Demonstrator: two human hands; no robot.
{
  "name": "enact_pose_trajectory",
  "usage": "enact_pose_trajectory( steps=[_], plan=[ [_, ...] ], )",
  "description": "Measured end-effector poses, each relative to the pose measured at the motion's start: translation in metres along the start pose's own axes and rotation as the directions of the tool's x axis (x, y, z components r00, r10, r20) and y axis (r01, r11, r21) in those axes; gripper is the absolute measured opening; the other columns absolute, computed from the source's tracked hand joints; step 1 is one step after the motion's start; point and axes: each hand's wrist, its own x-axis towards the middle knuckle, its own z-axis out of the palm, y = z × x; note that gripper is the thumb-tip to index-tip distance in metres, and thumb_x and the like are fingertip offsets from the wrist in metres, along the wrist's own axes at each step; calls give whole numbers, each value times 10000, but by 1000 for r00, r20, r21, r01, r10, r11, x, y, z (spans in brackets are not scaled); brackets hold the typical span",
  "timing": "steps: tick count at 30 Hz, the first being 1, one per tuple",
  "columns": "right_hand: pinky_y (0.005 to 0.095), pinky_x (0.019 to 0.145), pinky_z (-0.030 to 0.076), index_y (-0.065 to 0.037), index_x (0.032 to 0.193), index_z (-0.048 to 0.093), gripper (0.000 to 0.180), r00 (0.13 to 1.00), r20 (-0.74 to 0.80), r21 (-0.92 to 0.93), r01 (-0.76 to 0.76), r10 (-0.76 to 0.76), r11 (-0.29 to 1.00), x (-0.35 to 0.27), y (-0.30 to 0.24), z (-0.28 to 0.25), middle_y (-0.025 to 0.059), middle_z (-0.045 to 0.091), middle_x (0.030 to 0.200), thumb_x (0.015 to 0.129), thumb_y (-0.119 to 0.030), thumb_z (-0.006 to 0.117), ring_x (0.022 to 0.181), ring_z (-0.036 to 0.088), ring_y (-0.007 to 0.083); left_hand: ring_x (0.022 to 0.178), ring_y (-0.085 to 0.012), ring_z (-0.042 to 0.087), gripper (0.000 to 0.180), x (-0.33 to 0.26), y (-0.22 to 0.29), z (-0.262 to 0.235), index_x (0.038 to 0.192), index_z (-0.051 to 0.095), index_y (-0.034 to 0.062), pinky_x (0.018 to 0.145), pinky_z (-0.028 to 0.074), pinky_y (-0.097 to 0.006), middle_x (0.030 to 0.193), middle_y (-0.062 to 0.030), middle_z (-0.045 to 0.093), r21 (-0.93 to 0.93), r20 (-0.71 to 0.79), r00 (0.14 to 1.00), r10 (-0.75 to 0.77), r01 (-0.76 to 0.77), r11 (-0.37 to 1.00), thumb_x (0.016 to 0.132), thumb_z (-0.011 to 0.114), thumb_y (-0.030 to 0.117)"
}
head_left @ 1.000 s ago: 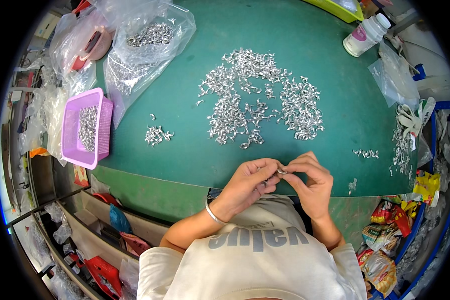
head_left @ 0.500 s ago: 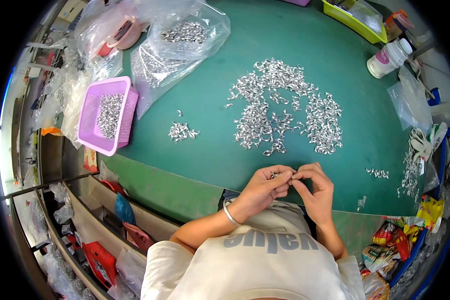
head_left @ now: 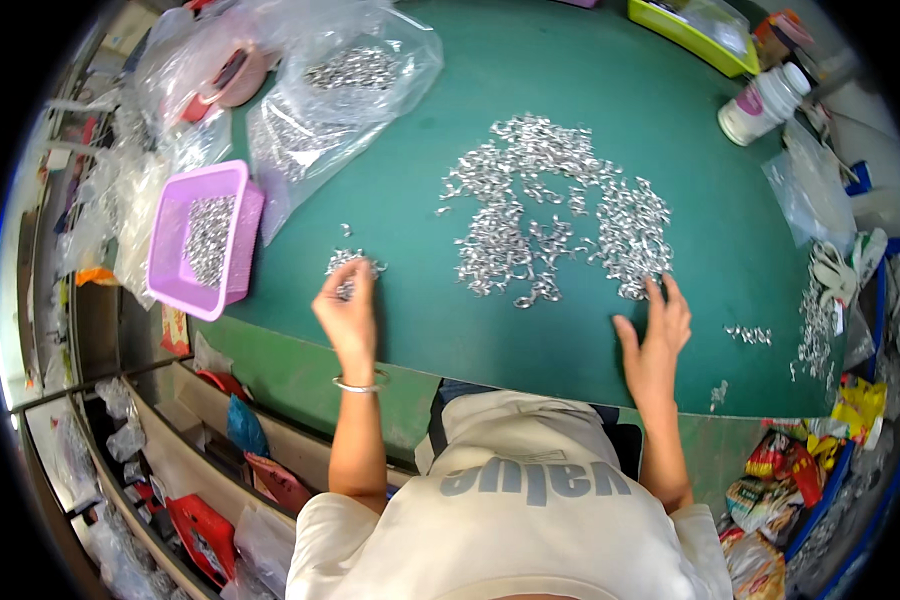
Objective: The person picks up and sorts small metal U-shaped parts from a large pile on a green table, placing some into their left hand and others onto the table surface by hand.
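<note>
My left hand (head_left: 347,318), with a silver bangle at the wrist, is over a small pile of silvery curved metal pieces (head_left: 374,268), which look like little clasps. Its thumb and fingers are bent but apart, and some pieces show between them; whether any are held is unclear. At the lower right edge of a large spread heap of similar pieces (head_left: 635,225) is my right hand (head_left: 658,335). Its fingertips reach the heap's edge, with the thumb spread away from the fingers. I see nothing gripped in it.
A pink-purple basket (head_left: 157,270) holding metal pieces stands left, beside clear plastic bags (head_left: 410,75) of pieces. A white bottle (head_left: 760,108) and a yellow-green tray (head_left: 685,38) are at the far right. More pieces (head_left: 748,334) and a pale glove (head_left: 832,275) lie right.
My hands were together near the table's front edge, fingering small metal pieces. They have parted: the left went left to the small pile, the right up and right to the large heap.
</note>
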Motion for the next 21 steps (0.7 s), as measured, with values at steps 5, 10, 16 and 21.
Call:
enact_pose_trajectory(
  steps=[5,10,16,21],
  plan=[
    [526,985,199,-27,1301,320,675,990,125,33,60,-63,998,-10,-21,13,233,195,1380,735,-165,661,1245,212,436,666,-82,511,186,16,-19,-3,897,631,-76,629,428,-222,728,-38,603,51,-86,996,-16,20,999,804,618,84],
    [547,995,206,-21,1241,412,549,925,262,196,227,-274,954,-12,-40,16,231,173,1392,747,-118,631,1267,177,439,465,-4,281,218,6,9,-4,968,563,-46,366,191,-154,578,55,383,-679,265,905,-333,420,602,892,516,153],
    [422,908,350,-22,995,596,274,971,103,498,137,-215,857,-13,-25,5,147,507,1134,722,-9,610,1081,441,321,558,-64,355,265,-18,25,5,1152,418,-35,343,257,-153,780,-31,420,-606,791,586,-175,715,-348,895,422,33],
    [359,740,384,-26,897,610,190,984,-176,222,76,-37,972,18,13,2,99,567,901,709,-6,628,842,503,270,580,-82,402,262,-44,44,22,1127,459,-48,408,312,-191,803,-45,437,-429,894,438,-94,778,-459,891,392,43]
  ],
)
